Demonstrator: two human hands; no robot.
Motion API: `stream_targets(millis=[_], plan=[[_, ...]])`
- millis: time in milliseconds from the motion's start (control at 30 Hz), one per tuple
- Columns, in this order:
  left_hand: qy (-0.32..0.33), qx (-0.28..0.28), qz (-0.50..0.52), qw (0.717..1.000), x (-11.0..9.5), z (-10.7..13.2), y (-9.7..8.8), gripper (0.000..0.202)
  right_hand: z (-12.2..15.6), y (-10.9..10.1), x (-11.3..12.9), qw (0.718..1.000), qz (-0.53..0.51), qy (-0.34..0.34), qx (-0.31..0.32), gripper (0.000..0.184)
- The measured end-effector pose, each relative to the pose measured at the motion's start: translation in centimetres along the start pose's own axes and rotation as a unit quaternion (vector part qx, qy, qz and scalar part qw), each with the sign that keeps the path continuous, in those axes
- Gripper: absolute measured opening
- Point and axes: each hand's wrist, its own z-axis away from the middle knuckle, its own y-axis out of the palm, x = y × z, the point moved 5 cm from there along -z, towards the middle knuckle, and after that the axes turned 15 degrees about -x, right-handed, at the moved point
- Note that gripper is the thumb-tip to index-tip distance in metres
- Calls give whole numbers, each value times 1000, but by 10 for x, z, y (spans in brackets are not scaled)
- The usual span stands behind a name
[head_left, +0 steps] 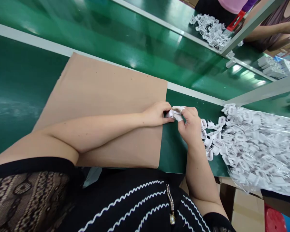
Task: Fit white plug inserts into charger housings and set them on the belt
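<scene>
My left hand reaches across from the left and grips a small white plastic part between thumb and fingers. On the other side of the same part, my right hand pinches it with thumb and forefinger, both wearing white finger covers. The two hands meet just past the right edge of a brown cardboard sheet. Fingers hide most of the part, so its exact kind does not show. Loose white plastic pieces with ring-like openings lie right beside my right hand.
A clear plastic bag full of similar white pieces covers the right of the green table. Metal posts rise near it. Across the divider are another pile of white pieces and a person's arm. Cardboard boxes stand below.
</scene>
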Motion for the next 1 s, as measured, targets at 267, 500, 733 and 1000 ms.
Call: stream_targets(millis=[267,500,733,1000], plan=[[-12,3,33,999,-2,-1,-1,18,-2,-2,3,999,14,-30,10,31],[-29,-3,46,999,1,-1,0,19,-5,1,9,999,48,-2,1,32],[-18,-6,35,999,1,0,3,24,-3,0,11,999,43,26,-3,32],[-21,-3,1,1000,3,-12,6,36,6,-11,-7,984,-32,141,-107,43]])
